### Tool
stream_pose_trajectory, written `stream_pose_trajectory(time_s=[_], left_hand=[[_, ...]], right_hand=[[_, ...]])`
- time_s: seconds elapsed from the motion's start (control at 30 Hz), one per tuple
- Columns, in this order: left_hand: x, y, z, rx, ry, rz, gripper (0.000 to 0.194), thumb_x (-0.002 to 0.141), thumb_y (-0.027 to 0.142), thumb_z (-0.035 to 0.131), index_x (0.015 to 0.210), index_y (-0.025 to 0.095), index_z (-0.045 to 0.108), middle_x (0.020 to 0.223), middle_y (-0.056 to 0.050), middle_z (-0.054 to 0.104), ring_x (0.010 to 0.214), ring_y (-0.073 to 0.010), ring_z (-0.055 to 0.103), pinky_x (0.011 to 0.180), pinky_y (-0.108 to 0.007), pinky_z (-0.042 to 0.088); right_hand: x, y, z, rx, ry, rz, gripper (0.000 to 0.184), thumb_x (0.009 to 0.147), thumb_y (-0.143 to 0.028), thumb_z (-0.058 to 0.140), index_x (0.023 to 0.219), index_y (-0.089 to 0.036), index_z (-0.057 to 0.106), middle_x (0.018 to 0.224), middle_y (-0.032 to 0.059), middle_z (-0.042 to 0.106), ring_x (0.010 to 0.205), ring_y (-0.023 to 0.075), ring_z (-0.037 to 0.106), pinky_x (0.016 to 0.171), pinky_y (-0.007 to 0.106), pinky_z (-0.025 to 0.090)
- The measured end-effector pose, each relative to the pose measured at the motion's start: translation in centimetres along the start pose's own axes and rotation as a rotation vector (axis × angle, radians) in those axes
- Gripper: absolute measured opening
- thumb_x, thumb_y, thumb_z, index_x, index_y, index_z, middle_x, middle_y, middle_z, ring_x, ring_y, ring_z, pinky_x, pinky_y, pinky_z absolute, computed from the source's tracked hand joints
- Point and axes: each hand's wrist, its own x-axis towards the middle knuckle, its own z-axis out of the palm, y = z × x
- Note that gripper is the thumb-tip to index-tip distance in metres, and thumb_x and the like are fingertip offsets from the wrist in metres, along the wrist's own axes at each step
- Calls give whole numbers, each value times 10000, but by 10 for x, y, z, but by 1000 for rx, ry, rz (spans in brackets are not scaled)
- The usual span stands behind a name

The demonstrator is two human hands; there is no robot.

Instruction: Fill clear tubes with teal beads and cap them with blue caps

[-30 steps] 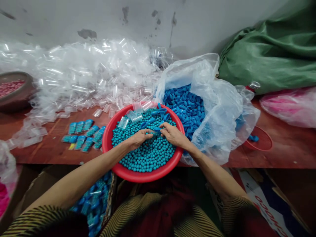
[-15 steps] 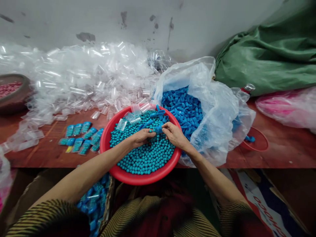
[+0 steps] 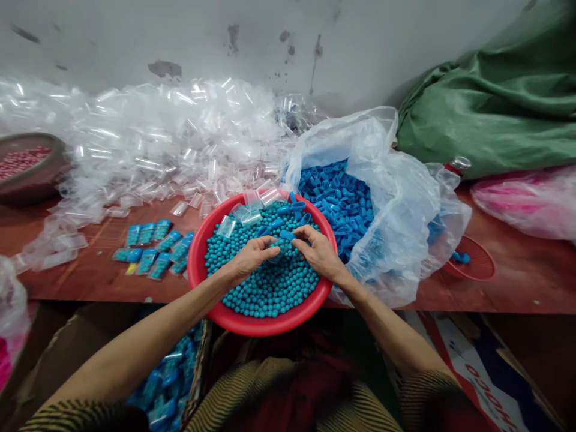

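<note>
My left hand [image 3: 252, 257] is over a red basin [image 3: 198, 264] of small turquoise balls [image 3: 265, 297]. Its thumb and fingers are closed on a small clear container with turquoise balls inside, mostly hidden by the fingers. Opposite it, my right hand [image 3: 318, 252] pinches a blue cap [image 3: 287, 235] at the container's upper end. Whether the cap is fully seated, I cannot tell. Behind my hands, several loose blue caps [image 3: 297, 207] and empty clear containers [image 3: 226, 226] lie on the balls.
Capped, filled containers [image 3: 147, 261] lie left of the basin. A large heap of clear containers [image 3: 171, 132] backs onto the wall. On the right are an open bag of blue caps [image 3: 335, 192], a red basket [image 3: 481, 270] and a green sack [image 3: 486, 114]. Below is a box of filled containers [image 3: 168, 378].
Both hands stay close together over the basin, working the blue cap and container between the fingertips. My left fingers have shifted their hold a little. The view sways slightly.
</note>
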Motion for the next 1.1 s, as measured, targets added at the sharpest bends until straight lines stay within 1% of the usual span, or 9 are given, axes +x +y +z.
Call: stream_pose_trajectory(time_s=[0.1,0.2,0.33,0.43,0.57,0.67,0.87,1.0,1.1], left_hand=[[-5,-1,2,12,-42,-31,425,648,441,723,911,147,567,742,-8,651,643,-129,606,588,-228,405],[-7,-4,3,18,-65,-67,467,692,487,665,990,165,507,715,-6,646,557,-131,603,497,-215,390],[-10,-9,7,60,-59,-3,430,704,427,666,1000,159,505,704,15,610,519,-95,562,475,-201,406],[-11,-10,9,102,-45,48,412,711,376,665,1023,158,506,687,34,572,487,-79,524,464,-207,422],[-13,-10,9,126,-47,101,542,741,312,633,1227,179,433,703,39,563,472,-78,505,464,-218,428],[-15,-8,9,149,-62,133,581,751,276,621,1294,197,428,687,41,551,471,-70,489,464,-207,407],[-19,-7,14,96,-22,129,497,736,290,627,1205,166,516,654,45,529,456,-56,452,413,-184,341],[-19,-11,14,68,8,101,528,770,351,606,1250,181,469,657,40,541,413,-58,469,384,-183,312],[-19,-14,11,71,-1,95,550,776,369,611,1270,189,452,654,39,542,400,-58,479,374,-177,312]], right_hand=[[-3,-4,4,36,-24,0,178,869,-301,465,1008,-205,521,724,-20,589,551,96,511,510,217,417],[-4,-9,4,91,-80,39,209,897,-286,398,1054,-196,504,626,-50,541,448,75,444,435,196,384],[-2,-18,-2,142,-265,178,180,878,-250,404,1011,-187,507,529,-89,469,335,52,366,330,167,312],[0,-25,-8,220,-374,274,136,848,-270,455,959,-197,486,478,-110,461,296,43,329,294,143,276],[4,-32,-15,350,-450,374,223,785,-381,566,843,-210,436,464,-119,462,305,28,305,294,122,302],[5,-32,-17,400,-506,435,276,753,-399,611,797,-207,418,465,-118,454,321,24,312,297,122,338],[4,-25,-11,489,-534,449,310,742,-412,639,782,-201,416,471,-122,441,349,23,342,344,158,454],[2,-21,-3,592,-463,418,354,747,-462,636,799,-205,399,496,-128,456,338,10,300,374,187,496],[2,-20,3,577,-433,412,352,754,-463,630,794,-207,393,492,-131,437,338,10,287,365,184,491]])
